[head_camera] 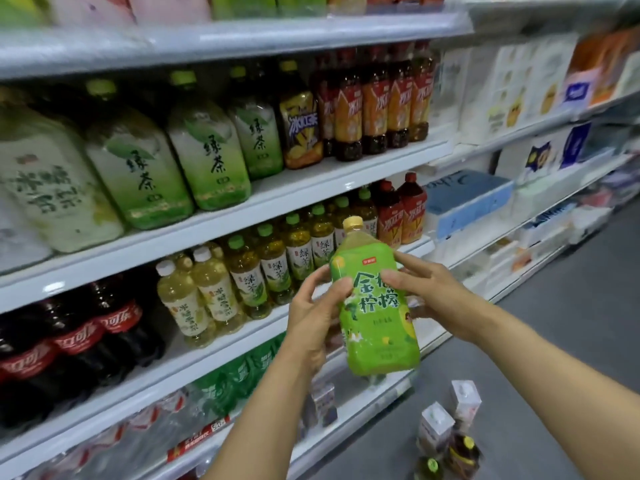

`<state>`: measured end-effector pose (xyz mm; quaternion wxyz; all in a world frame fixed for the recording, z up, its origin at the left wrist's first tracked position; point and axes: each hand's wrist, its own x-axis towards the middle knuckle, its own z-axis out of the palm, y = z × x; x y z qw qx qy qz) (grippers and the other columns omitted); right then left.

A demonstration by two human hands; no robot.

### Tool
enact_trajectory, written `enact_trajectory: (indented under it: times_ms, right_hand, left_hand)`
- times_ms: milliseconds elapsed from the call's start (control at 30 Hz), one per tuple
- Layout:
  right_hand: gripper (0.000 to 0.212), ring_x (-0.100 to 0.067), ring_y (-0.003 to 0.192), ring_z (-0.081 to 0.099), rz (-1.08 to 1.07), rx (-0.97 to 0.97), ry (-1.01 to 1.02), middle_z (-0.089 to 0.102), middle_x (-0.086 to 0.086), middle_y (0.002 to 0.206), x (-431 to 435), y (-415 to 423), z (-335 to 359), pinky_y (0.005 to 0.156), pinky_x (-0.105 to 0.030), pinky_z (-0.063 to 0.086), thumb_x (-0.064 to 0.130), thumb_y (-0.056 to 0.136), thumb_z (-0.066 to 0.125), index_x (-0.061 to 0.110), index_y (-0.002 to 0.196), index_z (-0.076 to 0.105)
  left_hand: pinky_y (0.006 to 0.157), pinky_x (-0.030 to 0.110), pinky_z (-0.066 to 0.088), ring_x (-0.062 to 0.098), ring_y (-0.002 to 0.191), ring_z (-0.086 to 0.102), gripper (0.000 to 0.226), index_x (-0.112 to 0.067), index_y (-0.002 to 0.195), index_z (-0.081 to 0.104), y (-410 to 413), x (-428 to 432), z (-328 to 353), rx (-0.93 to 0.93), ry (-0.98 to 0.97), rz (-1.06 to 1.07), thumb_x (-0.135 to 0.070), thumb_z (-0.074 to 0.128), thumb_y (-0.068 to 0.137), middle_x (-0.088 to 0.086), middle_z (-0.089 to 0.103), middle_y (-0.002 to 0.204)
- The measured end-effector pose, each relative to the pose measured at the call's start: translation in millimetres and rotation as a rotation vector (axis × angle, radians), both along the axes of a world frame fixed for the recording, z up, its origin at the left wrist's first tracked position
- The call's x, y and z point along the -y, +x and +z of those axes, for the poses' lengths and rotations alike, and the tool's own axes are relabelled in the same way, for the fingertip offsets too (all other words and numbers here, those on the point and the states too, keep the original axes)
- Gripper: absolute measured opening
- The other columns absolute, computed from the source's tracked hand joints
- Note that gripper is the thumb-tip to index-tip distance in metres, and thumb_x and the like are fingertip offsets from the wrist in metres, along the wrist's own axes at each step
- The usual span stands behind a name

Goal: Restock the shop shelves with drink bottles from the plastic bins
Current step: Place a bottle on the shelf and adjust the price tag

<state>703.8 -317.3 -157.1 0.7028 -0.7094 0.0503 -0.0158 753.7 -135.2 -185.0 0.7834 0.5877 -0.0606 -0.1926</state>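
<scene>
A large bottle (pixel 375 320) with a bright green label and a yellow cap is held upright, slightly tilted, in front of the shelves. My left hand (pixel 311 317) grips its left side with the thumb across the label. My right hand (pixel 429 289) holds its upper right side, fingers wrapped over the label. The bottle hangs level with the shelf (pixel 242 336) of small green tea bottles (pixel 277 268). One shelf up stand big green tea bottles (pixel 207 154) and red-labelled iced tea bottles (pixel 377 105).
Cola bottles (pixel 69 341) fill the left of the lower shelf, with green soda and water packs beneath. On the grey floor at bottom right stand two white cartons (pixel 450 417) and small dark bottles (pixel 460 452). Tissue packs (pixel 512 98) fill the shelves to the right.
</scene>
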Motion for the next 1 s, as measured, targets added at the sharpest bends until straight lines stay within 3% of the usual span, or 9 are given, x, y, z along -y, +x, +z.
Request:
enact_trajectory:
  times_ms: [100,200,267,433,567,633,733,1000]
  right_hand:
    - [0.064,-0.015,0.087,0.072,0.017,0.048,-0.031,0.075,-0.003,0.105,-5,2,24,0.061,-0.029,0.055,0.036,0.069,0.074,0.034,0.131,0.059]
    - [0.073,-0.014,0.099,0.07,0.007,0.117,-0.055,0.072,0.001,0.116,-13,9,47,0.07,-0.029,0.054,0.036,0.071,0.08,0.026,0.139,0.054]
    - [0.082,-0.014,0.101,0.07,-0.03,0.151,-0.088,0.07,0.0,0.118,-19,14,63,0.071,-0.03,0.056,0.042,0.067,0.085,0.022,0.139,0.052]
    - [0.07,-0.021,0.089,0.073,-0.061,0.23,-0.121,0.075,-0.003,0.103,-34,23,99,0.08,-0.047,0.059,0.05,0.059,0.08,0.019,0.117,0.058]
    - [0.068,-0.023,0.091,0.074,0.008,0.297,-0.077,0.077,-0.004,0.098,-48,26,126,0.088,-0.051,0.056,0.046,0.064,0.085,0.018,0.118,0.057]
    - [0.067,-0.019,0.091,0.073,0.032,0.342,-0.074,0.075,-0.005,0.102,-57,27,140,0.083,-0.044,0.058,0.047,0.066,0.08,0.018,0.12,0.056]
    - [0.05,-0.006,0.087,0.071,0.053,0.416,-0.064,0.072,-0.001,0.104,-69,31,156,0.068,-0.02,0.053,0.035,0.079,0.074,0.015,0.122,0.057]
    - [0.037,-0.002,0.085,0.071,0.162,0.536,0.034,0.076,0.004,0.095,-99,45,191,0.061,-0.013,0.052,0.024,0.087,0.07,0.014,0.122,0.065]
  left_hand:
    - [0.044,0.021,0.051,0.01,0.055,0.069,0.039,-0.022,0.118,0.06,-3,-9,28,0.029,-0.025,0.015,-0.013,0.073,0.082,-0.002,0.076,0.073]
    - [0.052,0.024,0.055,0.016,0.07,0.073,0.062,-0.024,0.12,0.061,-3,-18,56,0.097,-0.005,0.052,-0.031,0.082,0.062,0.004,0.077,0.094]
    - [0.052,0.025,0.054,0.018,0.07,0.072,0.065,-0.024,0.118,0.062,-2,-24,74,0.127,-0.018,0.099,-0.035,0.082,0.057,0.01,0.075,0.103]
    - [0.047,0.025,0.053,0.016,0.059,0.07,0.059,-0.02,0.117,0.061,-5,-38,117,0.21,-0.04,0.175,-0.03,0.079,0.061,0.004,0.077,0.081]
    - [0.053,0.027,0.056,0.017,0.064,0.072,0.06,-0.024,0.119,0.06,-11,-50,146,0.276,-0.033,0.238,-0.031,0.08,0.062,0.003,0.077,0.082]
    - [0.053,0.027,0.056,0.017,0.065,0.072,0.058,-0.023,0.119,0.06,-14,-57,158,0.305,-0.046,0.28,-0.029,0.079,0.064,0.002,0.077,0.081]
    - [0.055,0.028,0.056,0.016,0.07,0.073,0.06,-0.023,0.119,0.061,-19,-65,173,0.341,-0.056,0.33,-0.031,0.08,0.062,0.0,0.076,0.083]
    - [0.058,0.03,0.058,0.019,0.072,0.073,0.06,-0.022,0.118,0.061,-25,-89,214,0.446,-0.052,0.47,-0.03,0.08,0.061,0.001,0.077,0.082]
